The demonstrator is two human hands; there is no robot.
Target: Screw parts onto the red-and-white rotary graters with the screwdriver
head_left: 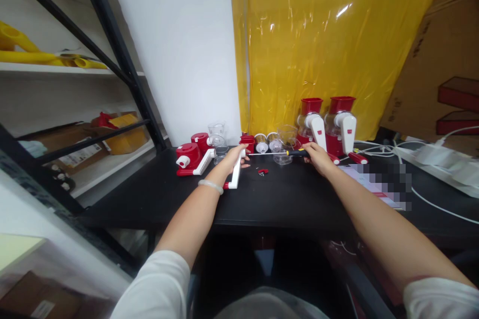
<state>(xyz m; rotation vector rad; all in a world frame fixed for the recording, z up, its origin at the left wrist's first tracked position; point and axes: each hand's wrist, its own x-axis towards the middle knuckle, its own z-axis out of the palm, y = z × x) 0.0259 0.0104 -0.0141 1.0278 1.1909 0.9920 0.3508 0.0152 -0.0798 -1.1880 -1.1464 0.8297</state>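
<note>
My left hand [232, 158] is closed around a white crank handle [236, 172] with a red grip at its lower end. In my right hand [316, 157] is a screwdriver [295, 153] with a black and yellow handle, held level. Its long shaft points left, and the tip meets or comes close to the top of the crank; exact contact is too small to tell. Below the shaft, a small red piece [263, 171] and a few tiny screws lie on the black table [247, 207]. Behind my hands stand drum graters [261, 142] and clear plastic parts [287, 135].
Two assembled red-and-white rotary graters [343, 124] stand at the back right. Red bases [189, 155] with a crank sit at the back left. White cables and a power strip [445, 167] lie on the right, near a printed sheet [364, 179]. A black-framed shelf [112, 72] rises on the left.
</note>
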